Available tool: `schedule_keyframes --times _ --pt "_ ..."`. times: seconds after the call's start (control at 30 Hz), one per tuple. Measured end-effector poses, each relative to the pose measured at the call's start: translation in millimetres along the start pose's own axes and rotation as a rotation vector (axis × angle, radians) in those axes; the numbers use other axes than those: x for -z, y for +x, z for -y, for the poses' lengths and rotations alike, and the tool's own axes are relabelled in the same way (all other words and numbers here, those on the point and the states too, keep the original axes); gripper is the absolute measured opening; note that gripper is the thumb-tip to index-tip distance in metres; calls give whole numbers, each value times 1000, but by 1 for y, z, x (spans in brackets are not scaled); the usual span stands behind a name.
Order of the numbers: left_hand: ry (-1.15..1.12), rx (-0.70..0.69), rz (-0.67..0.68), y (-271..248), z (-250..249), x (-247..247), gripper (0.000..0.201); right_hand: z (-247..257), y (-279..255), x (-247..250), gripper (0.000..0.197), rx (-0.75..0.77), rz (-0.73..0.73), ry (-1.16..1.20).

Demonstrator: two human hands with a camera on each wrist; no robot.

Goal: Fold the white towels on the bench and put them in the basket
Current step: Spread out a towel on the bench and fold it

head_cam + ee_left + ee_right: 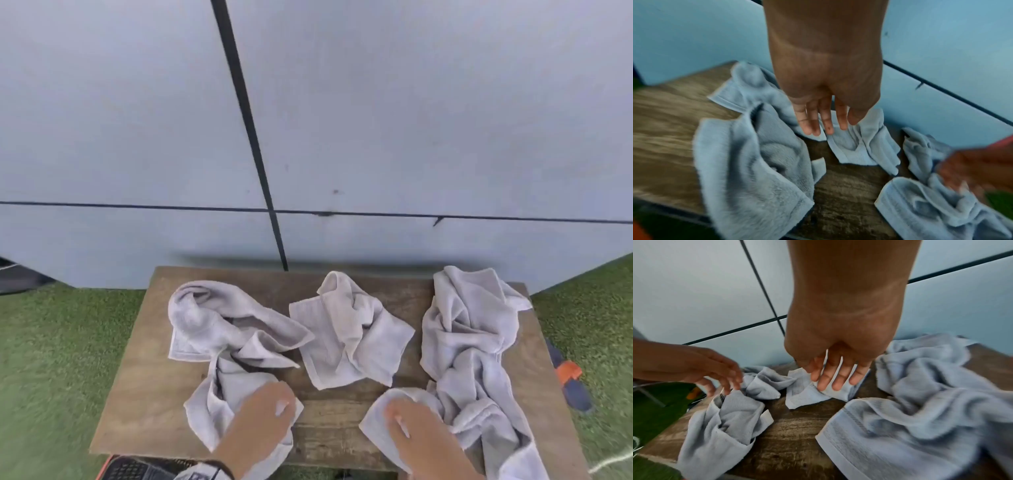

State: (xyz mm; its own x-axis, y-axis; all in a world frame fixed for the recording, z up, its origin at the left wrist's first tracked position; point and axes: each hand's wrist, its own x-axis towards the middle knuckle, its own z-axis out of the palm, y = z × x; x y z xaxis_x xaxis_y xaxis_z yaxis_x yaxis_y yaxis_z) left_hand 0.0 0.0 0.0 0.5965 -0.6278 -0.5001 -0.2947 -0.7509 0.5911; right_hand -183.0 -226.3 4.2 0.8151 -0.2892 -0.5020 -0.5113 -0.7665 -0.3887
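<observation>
Both hands [263,416] [416,433] spread, holding nothing. Pinch the lower-centre corners, then drag one towel [226,329] flat on the bench [144,377].

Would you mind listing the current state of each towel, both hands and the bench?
left towel: crumpled, unfolded, on the bench
middle towel: smaller, crumpled, unfolded
right towel: crumpled, unfolded, near end trailing off the front edge
left hand: fingers straight, over the left towel's near end
right hand: fingers straight, over the right towel's near corner
bench: wooden, bearing all three towels
</observation>
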Motion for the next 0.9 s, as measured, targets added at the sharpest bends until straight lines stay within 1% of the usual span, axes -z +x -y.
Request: schedule_keyframes --times 0.03,0.07,0.1,0.13,0.2,0.23,0.27,0.3,0.33,0.4,0.43,0.47,0.5,0.57,0.63,0.67,0.7,0.73,0.77,0.8,0.83,0.87,0.9 --pt "35 -32 -12 12 3 -11 11 2 17 -6 38 50 -69 -40" --pt "57 -36 -36 23 7 -20 8 5 31 -11 29 49 -127 -15" --pt "73 -53 -41 37 12 -30 13 6 48 -19 20 81 -148 -22" --pt "80 -84 -54 51 13 -39 18 8 64 -29 21 128 -207 -38" --pt "120 -183 -54 76 24 -58 28 11 91 -50 32 184 -234 -154" --pt "176 -211 -57 88 29 -64 34 10 101 -60 36 187 -236 -227" --pt "229 -235 -62 100 36 -69 39 10 109 -67 37 193 -253 -280" --pt "245 -251 -67 110 37 -71 39 9 116 -74 33 212 -287 -318" --pt "224 -273 -78 118 38 -73 34 9 121 -78 26 249 -326 -331" --pt "162 -343 -100 128 39 -74 16 8 128 -84 12 304 -420 -321" --pt "168 -364 -114 132 39 -73 6 7 130 -84 10 306 -445 -302" --pt "159 -392 -138 134 39 -72 3 7 132 -84 10 306 -462 -278" --pt "132 -413 -161 134 39 -69 10 7 131 -82 10 298 -479 -222" --pt "44 -463 -246 127 35 -64 19 10 123 -76 14 267 -545 -34" --pt "-36 -475 -331 110 21 -60 20 15 108 -70 16 251 -592 168" --pt "-42 -494 -355 101 13 -59 23 19 97 -67 14 252 -599 251" --pt "-15 -529 -391 88 3 -57 28 23 85 -65 11 286 -602 314" --pt "4 -567 -423 75 -7 -55 34 28 72 -63 14 337 -591 348" --pt "-11 -574 -439 64 -18 -52 37 33 60 -59 26 383 -570 357" --pt "-58 -578 -429 55 -26 -49 36 38 50 -55 39 394 -550 343" --pt "-101 -584 -408 47 -35 -47 34 41 42 -50 46 377 -545 324" --pt "-124 -607 -388 36 -42 -46 33 44 33 -46 45 350 -538 322" --pt "-111 -634 -379 25 -49 -47 34 45 26 -44 38 344 -532 344"
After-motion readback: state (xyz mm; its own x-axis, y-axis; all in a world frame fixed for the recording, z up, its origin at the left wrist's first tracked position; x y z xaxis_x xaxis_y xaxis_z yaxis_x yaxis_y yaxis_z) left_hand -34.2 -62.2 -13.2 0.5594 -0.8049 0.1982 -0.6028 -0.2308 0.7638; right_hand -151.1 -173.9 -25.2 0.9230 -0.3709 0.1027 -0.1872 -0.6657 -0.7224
